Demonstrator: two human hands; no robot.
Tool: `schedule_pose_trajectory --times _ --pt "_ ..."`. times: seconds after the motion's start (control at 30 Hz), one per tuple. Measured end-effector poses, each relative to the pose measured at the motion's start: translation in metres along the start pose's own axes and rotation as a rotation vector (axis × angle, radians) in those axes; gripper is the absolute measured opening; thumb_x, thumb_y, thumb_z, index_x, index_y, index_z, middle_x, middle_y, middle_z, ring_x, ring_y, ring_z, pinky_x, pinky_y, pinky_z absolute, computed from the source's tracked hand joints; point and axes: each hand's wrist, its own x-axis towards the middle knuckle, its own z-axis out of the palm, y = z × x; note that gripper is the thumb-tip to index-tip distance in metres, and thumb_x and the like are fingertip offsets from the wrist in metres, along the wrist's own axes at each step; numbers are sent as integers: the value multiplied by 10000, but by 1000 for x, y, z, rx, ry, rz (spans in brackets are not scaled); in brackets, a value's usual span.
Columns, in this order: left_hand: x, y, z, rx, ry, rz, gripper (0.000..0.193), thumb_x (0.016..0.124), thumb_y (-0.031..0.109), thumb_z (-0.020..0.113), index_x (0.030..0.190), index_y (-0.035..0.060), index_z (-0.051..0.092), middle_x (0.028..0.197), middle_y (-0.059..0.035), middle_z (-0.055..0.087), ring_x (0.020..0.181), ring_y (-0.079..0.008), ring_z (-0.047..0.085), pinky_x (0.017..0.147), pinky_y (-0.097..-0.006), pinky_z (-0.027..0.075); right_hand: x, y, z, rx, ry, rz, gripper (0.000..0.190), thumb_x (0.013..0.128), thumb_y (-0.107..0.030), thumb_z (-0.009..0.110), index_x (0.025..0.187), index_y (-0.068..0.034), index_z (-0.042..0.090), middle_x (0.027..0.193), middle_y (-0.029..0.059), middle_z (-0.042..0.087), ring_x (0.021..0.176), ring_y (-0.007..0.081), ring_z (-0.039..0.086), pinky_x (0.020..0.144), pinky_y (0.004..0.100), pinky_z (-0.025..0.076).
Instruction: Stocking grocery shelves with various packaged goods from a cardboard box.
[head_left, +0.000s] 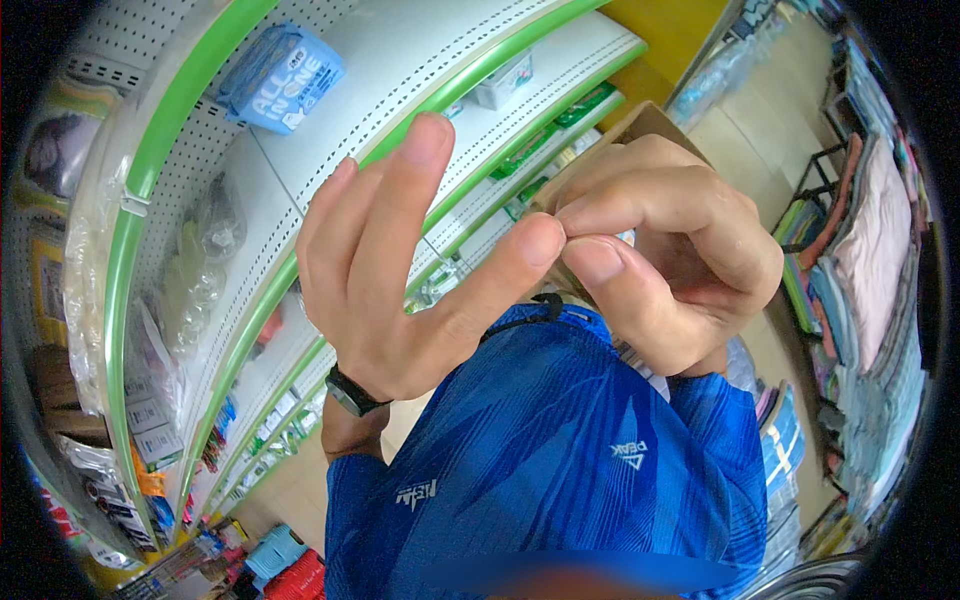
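My left hand (390, 270) is raised with its back towards me, fingers spread and thumb reaching right. A dark watch (351, 391) sits on its wrist. My right hand (675, 247) is curled, its thumb and forefinger tips pinched together against the tip of my left thumb. Whether anything small lies between those fingertips is too fine to tell. Behind the right hand rises a brown cardboard box (651, 124), largely hidden. A blue "All in One" plastic pack (289, 79) lies on the white shelf (375, 52) beyond my left hand.
Green-edged shelf tiers (262, 315) curve along my left, carrying clear plastic bags (202, 262) and green packs (525, 154). Folded textiles (870, 247) are stacked on a rack to the right. Blue and red goods (281, 559) stand at lower left. Tiled floor (750, 127) runs between.
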Motion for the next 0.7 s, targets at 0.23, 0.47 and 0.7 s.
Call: schedule_pose_trajectory --times 0.23,0.47,0.7 --pt "-2 -4 -6 16 -28 38 365 979 180 699 1340 162 646 1422 -371 519 1168 -458 627 957 -491 552 1 -4 0 -10 -28 -6 155 853 39 709 996 86 673 908 210 696 817 259 672 748 346 519" --pt "-4 -8 -5 -44 -56 61 397 946 138 725 1336 151 649 1437 -370 508 1181 -468 627 959 -495 549 -1 -6 1 -36 -10 34 165 838 19 739 964 82 652 868 178 675 789 244 650 722 331 497" --pt "-7 -6 -5 -8 -101 62 450 885 136 783 1317 150 657 1437 -361 513 1182 -452 633 994 -512 524 4 -6 -3 -130 -53 29 150 850 -40 713 882 69 615 792 137 635 711 213 597 646 314 447"
